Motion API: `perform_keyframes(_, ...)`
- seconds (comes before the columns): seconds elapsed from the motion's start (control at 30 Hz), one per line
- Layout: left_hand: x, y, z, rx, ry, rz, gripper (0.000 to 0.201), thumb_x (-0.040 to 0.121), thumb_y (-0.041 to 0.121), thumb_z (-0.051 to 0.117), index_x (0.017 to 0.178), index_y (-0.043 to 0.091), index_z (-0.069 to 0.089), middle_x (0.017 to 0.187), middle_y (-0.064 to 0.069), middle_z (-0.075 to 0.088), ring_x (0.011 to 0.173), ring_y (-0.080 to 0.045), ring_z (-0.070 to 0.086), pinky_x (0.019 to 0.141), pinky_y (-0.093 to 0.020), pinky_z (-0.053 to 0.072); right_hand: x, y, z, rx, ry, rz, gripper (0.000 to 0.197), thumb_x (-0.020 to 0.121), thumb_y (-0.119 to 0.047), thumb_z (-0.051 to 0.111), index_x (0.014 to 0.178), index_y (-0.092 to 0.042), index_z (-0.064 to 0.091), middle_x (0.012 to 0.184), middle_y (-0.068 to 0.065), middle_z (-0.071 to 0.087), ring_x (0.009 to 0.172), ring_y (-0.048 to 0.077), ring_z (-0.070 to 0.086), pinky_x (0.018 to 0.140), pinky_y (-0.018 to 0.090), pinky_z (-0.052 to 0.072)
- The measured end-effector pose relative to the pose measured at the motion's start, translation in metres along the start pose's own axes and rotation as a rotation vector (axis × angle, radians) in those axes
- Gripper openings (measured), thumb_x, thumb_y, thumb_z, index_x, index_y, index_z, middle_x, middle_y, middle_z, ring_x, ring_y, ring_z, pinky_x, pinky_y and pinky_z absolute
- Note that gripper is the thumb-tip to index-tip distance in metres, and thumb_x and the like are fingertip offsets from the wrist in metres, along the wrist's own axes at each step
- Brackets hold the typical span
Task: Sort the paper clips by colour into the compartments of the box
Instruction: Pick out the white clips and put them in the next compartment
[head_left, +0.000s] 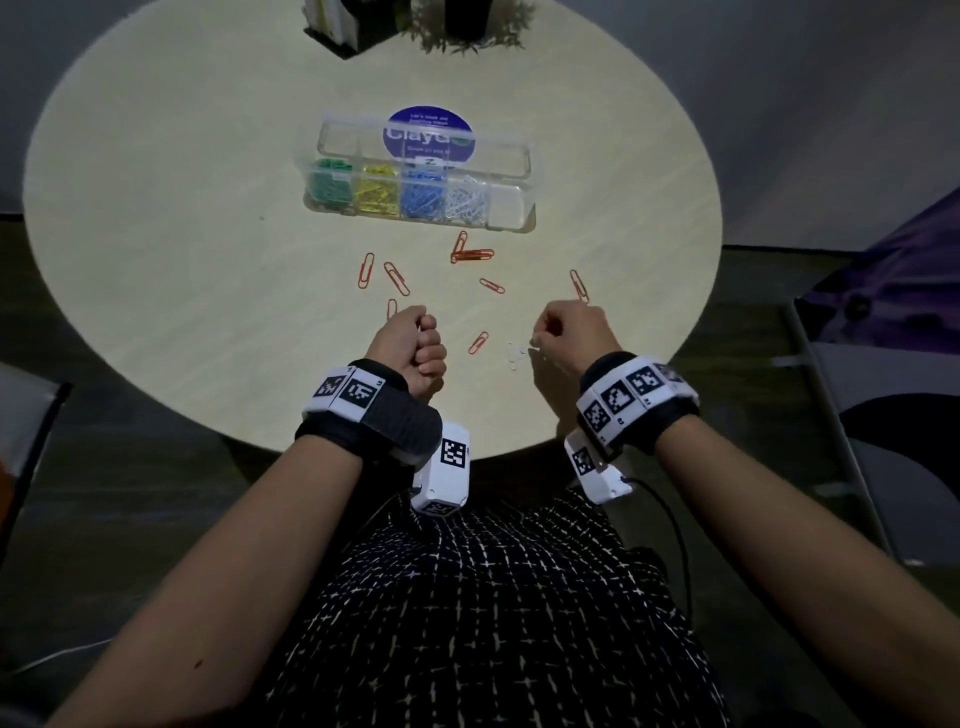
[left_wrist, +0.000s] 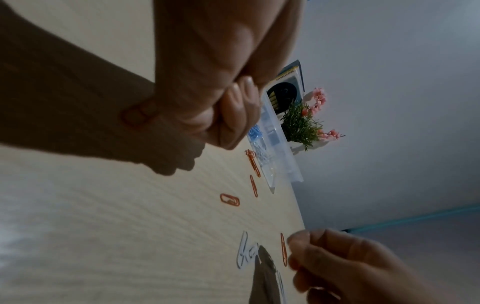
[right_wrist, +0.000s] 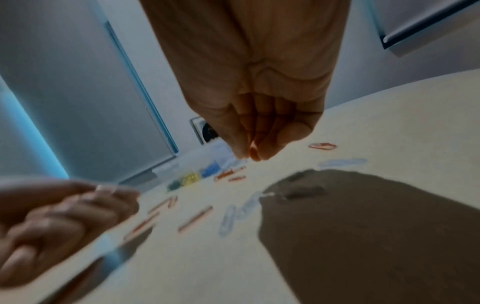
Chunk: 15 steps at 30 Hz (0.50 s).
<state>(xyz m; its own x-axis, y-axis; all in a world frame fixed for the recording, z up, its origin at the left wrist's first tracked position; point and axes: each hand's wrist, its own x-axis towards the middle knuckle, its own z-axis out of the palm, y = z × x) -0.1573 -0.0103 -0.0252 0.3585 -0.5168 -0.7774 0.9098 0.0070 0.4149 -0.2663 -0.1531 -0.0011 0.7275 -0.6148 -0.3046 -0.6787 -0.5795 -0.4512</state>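
The clear compartment box (head_left: 511, 179) lies mid-table and holds green, yellow, blue and white clips; its rightmost compartment (head_left: 506, 208) looks empty. Several orange clips (head_left: 470, 254) are scattered in front of it. A few white clips (head_left: 516, 354) lie near the table's front edge. My left hand (head_left: 415, 338) is a closed fist just above the table, beside an orange clip (head_left: 391, 308); nothing shows in it. My right hand (head_left: 563, 330) hovers right of the white clips (right_wrist: 228, 220), fingertips (right_wrist: 249, 154) pinched together. I see nothing between them.
A small potted plant (head_left: 470, 26) and a dark holder (head_left: 337, 26) stand at the table's far edge. A round blue sticker (head_left: 428, 132) shows behind the box lid. A chair (head_left: 883, 374) stands to the right of the round table (head_left: 156, 208).
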Motion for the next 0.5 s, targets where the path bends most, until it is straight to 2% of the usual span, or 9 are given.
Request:
perform_keyframes(0.1, 0.004, -0.001, 0.009, 0.026, -0.009, -0.004, 0.041, 0.100, 0.029, 0.031, 0.059, 0.020, 0.032, 0.030, 0.006, 0.025, 0.021, -0.006, 0.019, 0.027, -0.012, 0.011, -0.002, -0.002, 0.016, -0.042, -0.027, -0.029, 0.020, 0.087, -0.020, 0.059, 0.094, -0.002, 0.063, 0.100, 0.015, 0.066, 0.097, 0.029, 0.060, 0.082, 0.034, 0.047)
perform_keyframes(0.17, 0.007, 0.000, 0.014, 0.042, -0.003, -0.005, 0.041, 0.099, 0.028, 0.031, 0.059, 0.020, 0.032, 0.030, 0.006, 0.025, 0.020, -0.006, 0.019, 0.026, -0.011, 0.011, 0.001, -0.008, 0.023, -0.094, -0.057, -0.038, 0.025, 0.086, -0.024, 0.061, 0.099, -0.003, 0.060, 0.103, 0.014, 0.063, 0.098, 0.029, 0.058, 0.080, 0.033, 0.045)
perform_keyframes(0.3, 0.015, 0.007, 0.022, 0.057, 0.001, 0.003, 0.040, 0.099, 0.027, 0.031, 0.060, 0.020, 0.031, 0.029, 0.006, 0.025, 0.021, -0.006, 0.019, 0.026, -0.011, 0.012, 0.005, -0.015, 0.032, -0.171, -0.121, -0.049, 0.017, 0.091, -0.006, 0.052, 0.106, 0.000, 0.056, 0.116, 0.018, 0.056, 0.108, 0.031, 0.054, 0.084, 0.033, 0.042)
perform_keyframes(0.4, 0.018, 0.010, 0.029, 0.064, 0.027, 0.016, 0.039, 0.099, 0.025, 0.030, 0.060, 0.019, 0.031, 0.031, 0.006, 0.026, 0.023, -0.006, 0.021, 0.027, -0.012, 0.014, 0.002, -0.015, 0.035, -0.208, -0.140, -0.087, 0.022, 0.087, 0.001, 0.052, 0.109, 0.000, 0.052, 0.119, 0.018, 0.051, 0.110, 0.032, 0.051, 0.087, 0.035, 0.043)
perform_keyframes(0.5, 0.023, 0.007, 0.038, 0.044, 0.088, 0.055, 0.038, 0.100, 0.022, 0.030, 0.063, 0.015, 0.035, 0.051, 0.002, 0.035, 0.043, -0.008, 0.032, 0.041, -0.014, 0.027, 0.004, -0.016, 0.029, -0.179, -0.132, -0.113, 0.016, 0.087, 0.001, 0.052, 0.101, -0.005, 0.052, 0.115, 0.017, 0.056, 0.107, 0.031, 0.054, 0.084, 0.035, 0.044)
